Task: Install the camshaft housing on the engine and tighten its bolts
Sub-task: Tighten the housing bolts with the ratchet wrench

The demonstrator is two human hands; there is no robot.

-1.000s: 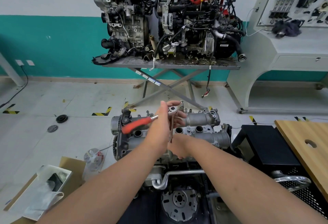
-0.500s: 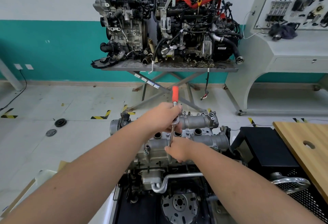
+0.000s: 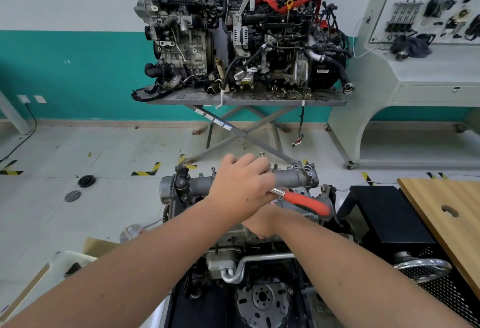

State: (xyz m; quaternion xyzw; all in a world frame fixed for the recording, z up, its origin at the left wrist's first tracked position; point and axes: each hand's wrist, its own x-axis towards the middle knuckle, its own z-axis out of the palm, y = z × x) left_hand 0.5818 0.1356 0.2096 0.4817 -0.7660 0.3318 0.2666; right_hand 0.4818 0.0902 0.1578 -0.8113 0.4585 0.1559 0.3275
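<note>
Low in the middle of the view, on the engine (image 3: 233, 257): the camshaft housing (image 3: 293, 178). Crossed above it, both forearms: left hand (image 3: 242, 188) knuckles-up, fingers curled round the head end of a ratchet wrench (image 3: 302, 201), red handle slanting down to the right. Beneath, right hand (image 3: 261, 224) mostly hidden; grip impossible to tell.

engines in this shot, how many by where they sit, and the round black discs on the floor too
engines on the scissor table: 2
engine being worked on: 1
round black discs on the floor: 2
total: 5
</note>
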